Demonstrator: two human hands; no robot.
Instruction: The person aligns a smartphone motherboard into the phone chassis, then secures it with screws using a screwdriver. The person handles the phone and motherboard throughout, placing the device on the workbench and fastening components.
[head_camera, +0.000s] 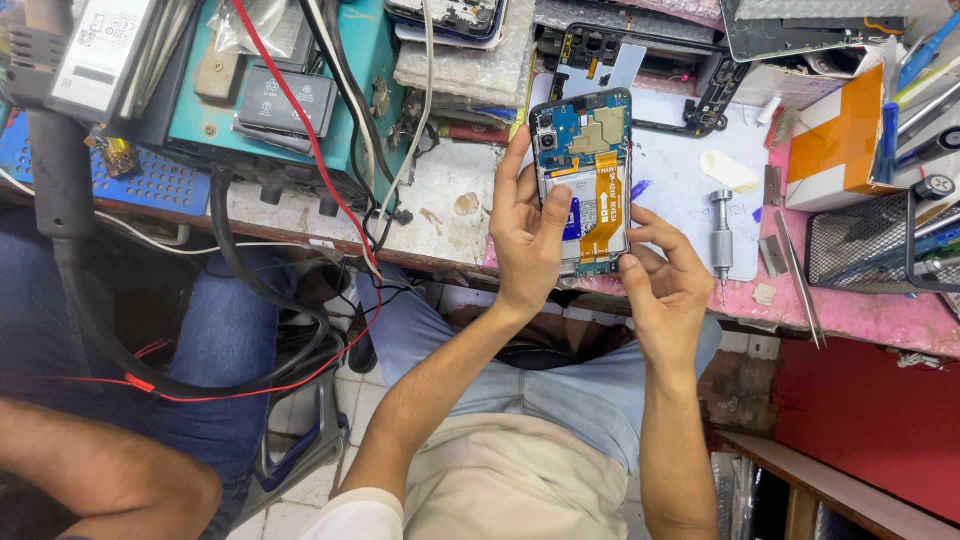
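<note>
While my left hand (527, 235) grips the opened phone (583, 180), right hand (662, 275) steadies its lower edge; next needs the screwdriver (721, 235) right of the phone.

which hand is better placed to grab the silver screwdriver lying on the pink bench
Right, probably. The right hand only pinches the lower edge of the opened blue phone, and the silver screwdriver lies just beside it. The left hand grips the phone's far side.

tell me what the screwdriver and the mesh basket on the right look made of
Screwdriver: likely bare metal, its silvery knurled barrel catching light. Mesh basket: seemingly black-coated wire mesh, matte, with the things inside showing through its holes.
</note>
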